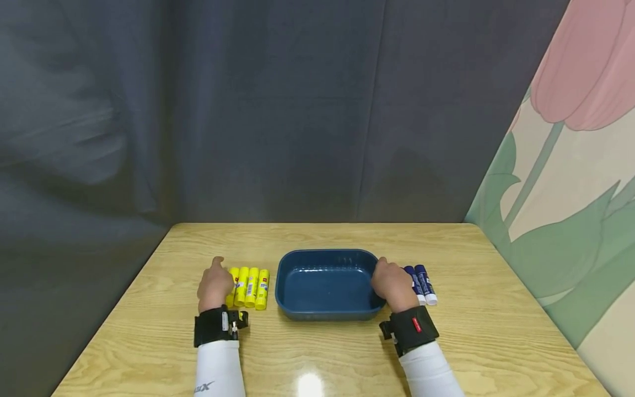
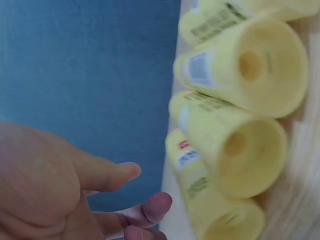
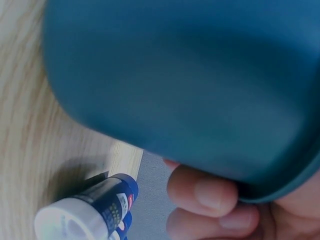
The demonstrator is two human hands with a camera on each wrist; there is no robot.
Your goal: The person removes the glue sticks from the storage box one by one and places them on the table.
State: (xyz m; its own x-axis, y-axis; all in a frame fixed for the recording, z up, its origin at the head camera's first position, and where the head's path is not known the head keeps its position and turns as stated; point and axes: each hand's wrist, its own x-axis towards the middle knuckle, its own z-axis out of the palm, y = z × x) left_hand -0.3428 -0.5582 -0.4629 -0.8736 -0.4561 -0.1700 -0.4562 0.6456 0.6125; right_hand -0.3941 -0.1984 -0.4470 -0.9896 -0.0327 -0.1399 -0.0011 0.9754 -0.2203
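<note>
A dark blue rectangular plastic basin (image 1: 324,284) stands mid-table. My right hand (image 1: 394,284) grips its right rim, and the right wrist view shows fingers (image 3: 202,192) curled under the lip of the basin (image 3: 175,85). Several yellow glue sticks (image 1: 251,288) lie side by side left of the basin. My left hand (image 1: 215,284) is over the leftmost of them and partly hides it. In the left wrist view the thumb and fingers of the left hand (image 2: 85,185) are apart and hold nothing, beside the yellow glue sticks (image 2: 215,145).
Blue glue sticks with white ends (image 1: 425,284) lie right of the basin, partly behind my right hand. A dark grey curtain (image 1: 297,110) hangs behind the wooden table (image 1: 317,353). Tulip-patterned fabric (image 1: 570,220) borders the right side.
</note>
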